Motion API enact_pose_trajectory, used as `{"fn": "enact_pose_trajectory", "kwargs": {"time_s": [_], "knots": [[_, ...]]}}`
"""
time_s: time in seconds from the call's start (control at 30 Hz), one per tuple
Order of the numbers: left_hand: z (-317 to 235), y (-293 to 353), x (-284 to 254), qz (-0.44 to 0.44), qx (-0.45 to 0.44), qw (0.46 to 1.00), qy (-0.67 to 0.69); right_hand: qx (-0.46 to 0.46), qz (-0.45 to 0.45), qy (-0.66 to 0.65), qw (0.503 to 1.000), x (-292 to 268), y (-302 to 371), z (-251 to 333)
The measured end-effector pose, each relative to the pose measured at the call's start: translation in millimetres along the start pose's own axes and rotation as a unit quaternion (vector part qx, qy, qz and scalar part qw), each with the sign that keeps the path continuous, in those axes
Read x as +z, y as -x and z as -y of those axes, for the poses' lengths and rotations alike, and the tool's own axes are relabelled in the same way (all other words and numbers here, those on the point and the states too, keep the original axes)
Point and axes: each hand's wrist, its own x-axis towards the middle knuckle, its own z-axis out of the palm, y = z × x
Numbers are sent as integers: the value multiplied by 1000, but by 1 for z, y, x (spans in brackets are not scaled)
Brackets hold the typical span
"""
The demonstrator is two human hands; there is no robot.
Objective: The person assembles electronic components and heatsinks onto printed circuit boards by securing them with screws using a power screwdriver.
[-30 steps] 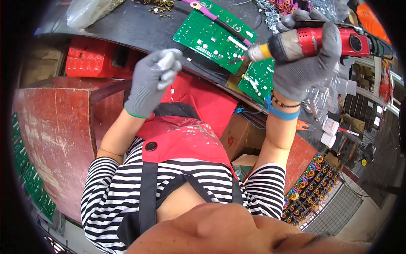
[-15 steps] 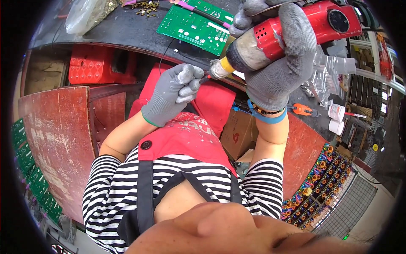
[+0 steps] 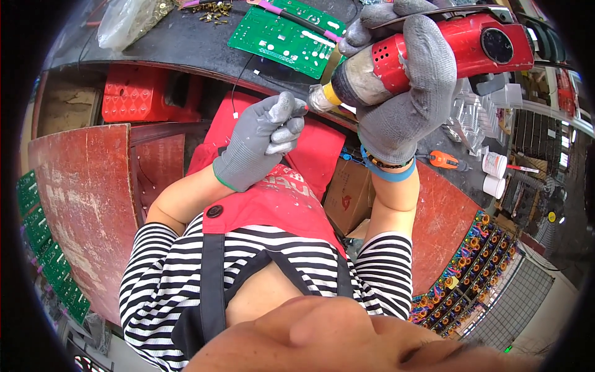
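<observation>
My right hand (image 3: pixel 412 87), in a grey glove, is wrapped round a red power screwdriver (image 3: pixel 458 53). The tool lies tilted, with its dark and yellow nose (image 3: pixel 332 94) pointing down to the left. Just beside that nose, my gloved left hand (image 3: pixel 257 136) is closed in a pinch. A small reddish tip (image 3: pixel 306 107) shows at its fingertips; the fingers hide the rest. Beyond the tool's nose, a green circuit board (image 3: pixel 282 40) lies on the dark bench, with a black and purple cable (image 3: pixel 304 22) across it.
Brass screws (image 3: pixel 215 12) and a clear plastic bag (image 3: pixel 133 22) lie on the bench at the far left. Right of my wrist are an orange-handled tool (image 3: pixel 443 159), white tubs (image 3: pixel 494 164) and clear plastic pieces (image 3: pixel 474 118). A red crate (image 3: pixel 133 93) sits under the bench.
My left hand has shifted slightly right and up, closer to the screwdriver's nose. The back end of the screwdriver has dipped a little. A thin wire's white end now shows beside my left hand.
</observation>
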Motion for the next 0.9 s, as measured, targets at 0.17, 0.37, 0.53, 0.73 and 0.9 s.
{"fn": "enact_pose_trajectory", "kwargs": {"time_s": [0.17,0.37,0.53,0.73,0.9], "knots": [[0,2,3,-24,2,1000,-4,27,33,3,999,-17,3,4],[-2,0,9,-15,-8,996,85,-185,-31,171,967,5,8,1],[-3,-3,11,-21,3,992,123,-203,-44,205,957,7,14,4],[-1,-3,5,-4,17,997,72,-273,-121,139,944,4,3,-12],[5,-15,-13,37,18,998,51,-209,-88,195,954,12,4,1]]}}
